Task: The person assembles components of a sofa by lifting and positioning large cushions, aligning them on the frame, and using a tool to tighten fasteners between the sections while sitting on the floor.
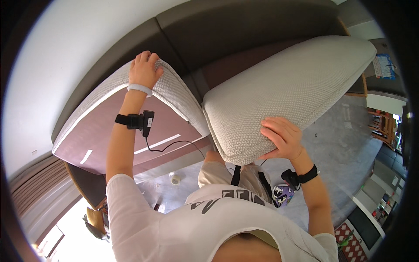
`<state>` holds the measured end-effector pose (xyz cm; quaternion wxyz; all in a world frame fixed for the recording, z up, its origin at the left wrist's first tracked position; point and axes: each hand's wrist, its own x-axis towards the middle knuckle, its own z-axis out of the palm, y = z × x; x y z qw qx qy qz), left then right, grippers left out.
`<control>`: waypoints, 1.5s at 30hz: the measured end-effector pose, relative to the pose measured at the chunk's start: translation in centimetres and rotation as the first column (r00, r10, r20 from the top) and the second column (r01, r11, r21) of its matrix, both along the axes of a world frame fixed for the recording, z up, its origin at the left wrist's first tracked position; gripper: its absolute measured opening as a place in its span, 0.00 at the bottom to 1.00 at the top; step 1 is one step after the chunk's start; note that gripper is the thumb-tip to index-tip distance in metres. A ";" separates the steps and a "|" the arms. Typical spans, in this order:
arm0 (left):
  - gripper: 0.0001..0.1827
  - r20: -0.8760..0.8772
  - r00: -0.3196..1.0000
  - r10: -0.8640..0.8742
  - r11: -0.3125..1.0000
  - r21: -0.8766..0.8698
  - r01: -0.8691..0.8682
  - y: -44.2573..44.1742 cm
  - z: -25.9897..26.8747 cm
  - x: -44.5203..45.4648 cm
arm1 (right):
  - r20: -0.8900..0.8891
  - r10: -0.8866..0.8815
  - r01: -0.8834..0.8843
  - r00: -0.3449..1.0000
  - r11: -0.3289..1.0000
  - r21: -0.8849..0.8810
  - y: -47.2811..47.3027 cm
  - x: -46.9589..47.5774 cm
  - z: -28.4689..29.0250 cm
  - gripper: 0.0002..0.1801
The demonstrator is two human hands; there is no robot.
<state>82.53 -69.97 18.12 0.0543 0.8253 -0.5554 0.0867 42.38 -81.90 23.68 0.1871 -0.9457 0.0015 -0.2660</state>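
My left hand (pixel 144 70) grips the upper edge of a beige woven sofa seat cushion (pixel 98 121), with its fingers over the top. That cushion is tilted up, and its mauve underside with white strips faces me. My right hand (pixel 284 139) holds the front edge of a second beige seat cushion (pixel 281 78), fingers on top and thumb towards the underside. The second cushion lies slanted, its near corner above my legs. The two cushions meet or nearly meet at their inner corners. Both wrists wear black strapped devices.
Behind the cushions runs a brown sofa backrest (pixel 248 29). A roll of tape (pixel 175 179) is on the grey floor (pixel 334 131) to the left of my legs. A purple patterned item (pixel 283 195) is by my right leg. Wooden chairs (pixel 382 127) stand far right.
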 end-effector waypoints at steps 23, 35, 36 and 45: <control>0.31 0.068 0.993 0.093 0.985 0.141 -0.102 2.3 -2.1 -0.8 | 0.042 0.001 0.002 0.999 0.998 -0.066 1.9 -2.0 -1.2 0.31; 0.49 -0.378 -0.828 0.413 0.833 0.525 0.176 14.0 -3.8 -24.9 | 0.080 -0.015 0.019 0.997 0.998 -0.052 1.0 -1.5 1.8 0.33; 0.51 -0.162 -0.951 0.264 0.876 0.453 0.166 13.5 -2.6 -25.8 | 0.084 -0.021 0.026 0.996 0.998 -0.065 0.9 -1.6 2.0 0.33; 0.46 -0.214 -0.954 -0.209 0.927 0.267 -0.263 7.9 3.4 -30.3 | 0.106 0.053 -0.062 0.993 0.995 0.081 0.1 -1.0 3.1 0.23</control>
